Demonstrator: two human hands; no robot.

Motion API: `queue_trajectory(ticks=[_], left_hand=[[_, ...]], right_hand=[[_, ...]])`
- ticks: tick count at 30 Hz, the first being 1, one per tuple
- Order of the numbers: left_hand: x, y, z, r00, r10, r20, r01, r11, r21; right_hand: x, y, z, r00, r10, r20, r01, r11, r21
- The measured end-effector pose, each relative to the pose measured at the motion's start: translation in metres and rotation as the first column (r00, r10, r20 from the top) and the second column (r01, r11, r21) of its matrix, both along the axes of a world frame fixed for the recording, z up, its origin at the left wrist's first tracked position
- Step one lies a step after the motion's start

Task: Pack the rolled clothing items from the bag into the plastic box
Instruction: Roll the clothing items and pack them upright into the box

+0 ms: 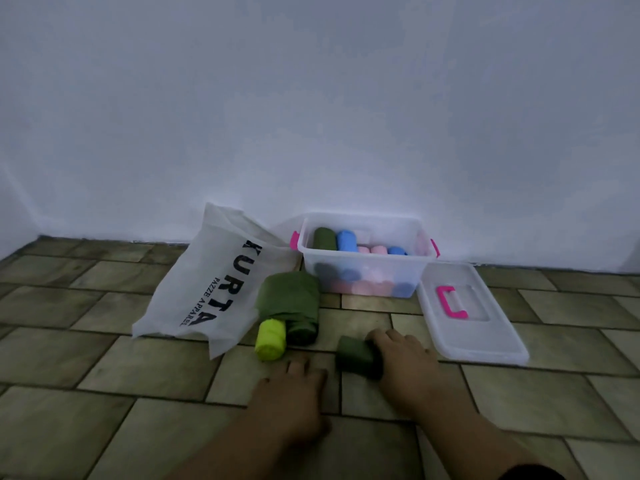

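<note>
White fabric makes the bag [214, 282], which lies slumped on the tiled floor [104, 375] at the left of centre in the frame, with black letters "KURTA" on its side. Just to the right of it, three rolled clothing items rest on the floor: a large green roll [289, 292], a lime roll [270, 341] below it, and a darker green roll [304, 330] touching the lime one.

Below these, the left hand [294, 393] comes in from the lower edge of the frame. It lies palm down on the floor with the fingers relaxed and pointing up towards the lime roll, and it holds nothing.

Next, the small dark green roll [355, 355] is on the floor at lower centre. The right hand [403, 358] grips it from the right side, fingers curled over its end, with the forearm stretched diagonally from the lower right corner.

Above, against the white wall [311, 98], the clear plastic box [367, 218] stands without a cover and already contains green, blue and pink rolls. Its lid [485, 341], with a pink handle [450, 303], lies flat at the right of the box.
</note>
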State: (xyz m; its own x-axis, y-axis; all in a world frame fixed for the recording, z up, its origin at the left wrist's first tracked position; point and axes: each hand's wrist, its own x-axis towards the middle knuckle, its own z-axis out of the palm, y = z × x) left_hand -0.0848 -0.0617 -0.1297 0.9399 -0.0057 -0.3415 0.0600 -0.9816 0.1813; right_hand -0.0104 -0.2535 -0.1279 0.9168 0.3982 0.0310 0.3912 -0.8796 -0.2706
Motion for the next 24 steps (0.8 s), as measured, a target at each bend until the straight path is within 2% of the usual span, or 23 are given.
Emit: queue_trajectory(ticks=[2,3,4,6,8,9,10,13,18,21,24], left_hand=[[0.008,0.001,0.009,0.96,0.131,0.249,-0.074,0.971,-0.225],[0.014,-0.001,0.017,0.907,0.229,0.352,-0.083,0.919,-0.385],[0.02,-0.005,0.025,0.873,0.286,0.395,-0.056,0.863,-0.502],[0.035,-0.019,0.039,0.926,0.256,0.278,-0.009,0.75,-0.661],[0.044,-0.036,0.044,0.986,0.163,0.031,-0.072,0.588,-0.806],[0.046,-0.042,0.042,0.99,0.128,-0.065,-0.126,0.553,-0.823],[0.048,-0.045,0.039,0.988,0.109,-0.111,-0.154,0.572,-0.806],[0.052,-0.04,0.024,0.988,0.099,-0.116,-0.153,0.684,-0.713],[0.046,-0.033,0.012,0.991,0.078,-0.105,-0.13,0.651,-0.748],[0.046,-0.032,0.01,0.996,0.057,-0.067,-0.088,0.71,-0.699],[0.05,-0.031,0.01,0.996,0.061,-0.057,-0.084,0.722,-0.687]], right_hand=[[-0.015,-0.004,-0.005,0.999,0.044,0.023,-0.044,0.999,0.0],[-0.021,-0.005,-0.006,0.998,0.064,0.028,-0.064,0.998,0.012],[-0.026,-0.005,-0.006,0.996,0.08,0.031,-0.081,0.996,0.035],[-0.033,-0.005,-0.006,0.996,0.078,0.034,-0.08,0.995,0.063],[-0.039,-0.004,-0.005,0.997,0.05,0.05,-0.052,0.998,0.028],[-0.042,-0.003,-0.004,0.998,0.035,0.054,-0.035,0.999,0.0],[-0.045,-0.001,-0.003,0.998,0.021,0.052,-0.02,1.0,-0.02],[-0.049,0.005,0.0,1.0,0.014,0.022,-0.013,0.999,-0.05],[-0.041,0.001,0.004,0.999,0.032,0.042,-0.026,0.992,-0.12],[-0.03,-0.005,0.014,0.996,0.065,-0.059,-0.072,0.989,-0.129],[-0.018,-0.003,0.024,0.979,0.066,-0.191,-0.075,0.996,-0.04]])
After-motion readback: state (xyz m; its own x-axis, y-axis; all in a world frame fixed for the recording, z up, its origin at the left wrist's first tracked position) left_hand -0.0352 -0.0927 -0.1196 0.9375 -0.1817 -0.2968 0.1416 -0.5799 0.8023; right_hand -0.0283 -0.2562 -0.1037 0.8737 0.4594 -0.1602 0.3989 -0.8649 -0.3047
